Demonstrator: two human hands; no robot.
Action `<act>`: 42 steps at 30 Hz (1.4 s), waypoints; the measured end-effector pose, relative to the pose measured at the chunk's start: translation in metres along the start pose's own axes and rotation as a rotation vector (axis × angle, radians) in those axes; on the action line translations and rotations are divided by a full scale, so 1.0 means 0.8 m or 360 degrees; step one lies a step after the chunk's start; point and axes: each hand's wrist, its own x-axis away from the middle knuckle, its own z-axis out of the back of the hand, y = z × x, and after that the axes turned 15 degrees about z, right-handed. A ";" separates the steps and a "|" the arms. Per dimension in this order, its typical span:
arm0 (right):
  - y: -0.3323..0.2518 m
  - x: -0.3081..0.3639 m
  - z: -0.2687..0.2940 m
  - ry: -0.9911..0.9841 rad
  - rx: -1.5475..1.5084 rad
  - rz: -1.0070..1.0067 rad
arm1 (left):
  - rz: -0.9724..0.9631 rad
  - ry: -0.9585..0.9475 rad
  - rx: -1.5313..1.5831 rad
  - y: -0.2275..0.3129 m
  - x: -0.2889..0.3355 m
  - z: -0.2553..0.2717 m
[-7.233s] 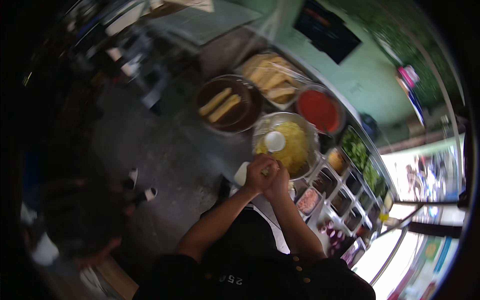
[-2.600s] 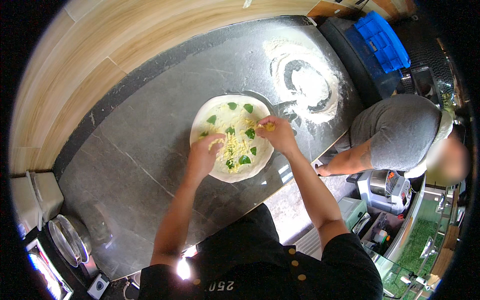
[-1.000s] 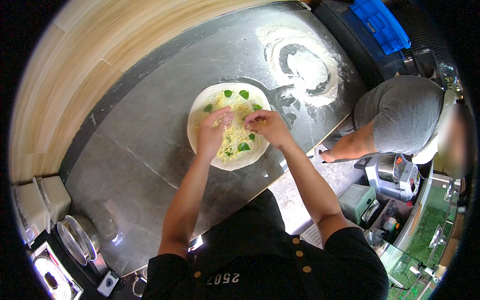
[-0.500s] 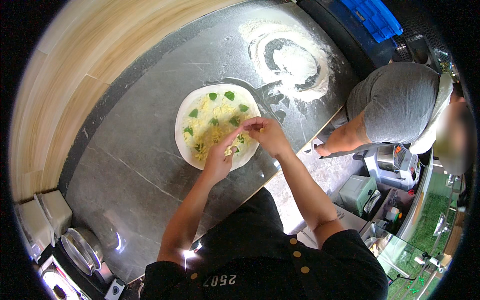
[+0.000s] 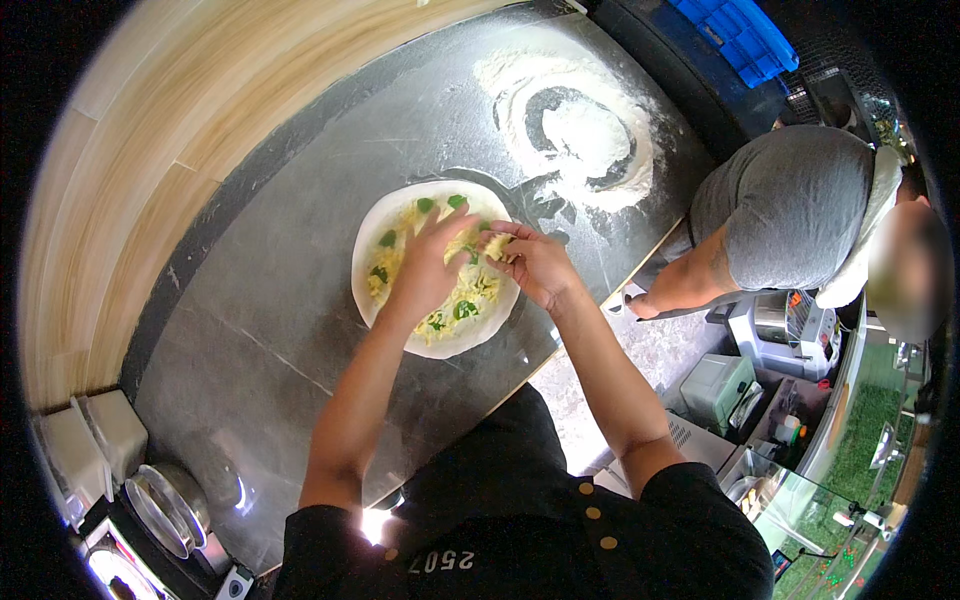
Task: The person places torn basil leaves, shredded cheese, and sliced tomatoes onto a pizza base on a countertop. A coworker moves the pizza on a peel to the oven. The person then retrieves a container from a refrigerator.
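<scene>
A round of raw pizza dough lies on the grey worktop, scattered with pale yellow shredded cheese and green basil leaves. Over its middle is my left hand, fingers stretched out and slightly smeared by motion, with nothing visible in them. By the right rim of the dough, my right hand is turned partly up, its curled fingers around a small clump of shredded cheese. Part of the topping is hidden under my left hand.
Loose white flour is spread on the grey stone worktop beyond the dough. A co-worker in a grey shirt bends beside the right edge. Metal bowls and pale containers stand at lower left. A blue crate is at far right.
My left hand has moved up and away from my right hand, its fingers spreading over the dough. The right hand has opened a little, showing the cheese. More topping shows near the front rim.
</scene>
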 end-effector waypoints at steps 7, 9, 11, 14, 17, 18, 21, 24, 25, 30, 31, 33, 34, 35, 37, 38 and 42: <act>0.031 0.002 -0.009 -0.0053 0.0275 0.0166 | 0.0153 0.0038 0.0275 0.010 0.019 -0.031; 0.031 0.007 -0.011 -0.0072 0.0457 0.0298 | 0.0150 0.0067 0.0239 0.006 0.015 -0.030; 0.026 0.012 -0.012 -0.0124 0.0839 0.0380 | 0.0215 0.0071 0.0272 0.003 0.010 -0.028; 0.016 0.018 -0.017 -0.0118 0.0993 0.0489 | 0.0335 0.0038 0.0539 0.002 0.004 -0.023; 0.010 0.017 -0.023 -0.0101 0.0991 0.0654 | 0.0241 0.0136 0.0413 0.003 -0.006 -0.018; 0.010 0.015 -0.024 -0.0106 0.0992 0.0717 | 0.0219 0.0118 0.0359 0.005 -0.009 -0.017; 0.009 0.000 -0.023 -0.0023 0.1360 0.0795 | 0.0202 0.0088 0.0234 0.008 -0.021 -0.018; 0.013 -0.019 -0.019 0.0001 0.1372 0.0911 | 0.0252 0.0019 0.0103 -0.001 -0.043 -0.012; 0.014 -0.023 -0.018 0.0012 0.1343 0.0969 | 0.0225 0.0057 0.0053 -0.007 -0.050 -0.010; 0.016 -0.034 -0.015 0.0128 0.1654 0.1053 | 0.0028 0.0100 0.0104 -0.034 -0.081 -0.009; 0.015 -0.036 -0.016 0.0109 0.1708 0.1042 | -0.0007 0.0102 0.0092 -0.038 -0.086 -0.008; 0.012 -0.043 -0.019 0.0105 0.1815 0.1030 | 0.0011 0.0040 0.0034 -0.041 -0.093 -0.008; 0.010 -0.046 -0.021 0.0082 0.1853 0.1033 | 0.0031 0.0002 -0.0015 -0.042 -0.095 -0.007; 0.009 -0.049 -0.023 0.0059 0.1891 0.1035 | 0.0077 -0.0050 -0.0075 -0.042 -0.096 -0.005; 0.006 -0.048 -0.025 0.0028 0.1969 0.1057 | 0.0113 -0.0084 -0.0187 -0.040 -0.095 0.000; 0.006 -0.044 -0.024 0.0016 0.2011 0.1079 | 0.0105 -0.0063 -0.0240 -0.038 -0.093 0.003; 0.010 -0.010 -0.019 -0.0030 0.2009 0.1025 | -0.0041 -0.0083 -0.0142 -0.033 -0.081 0.013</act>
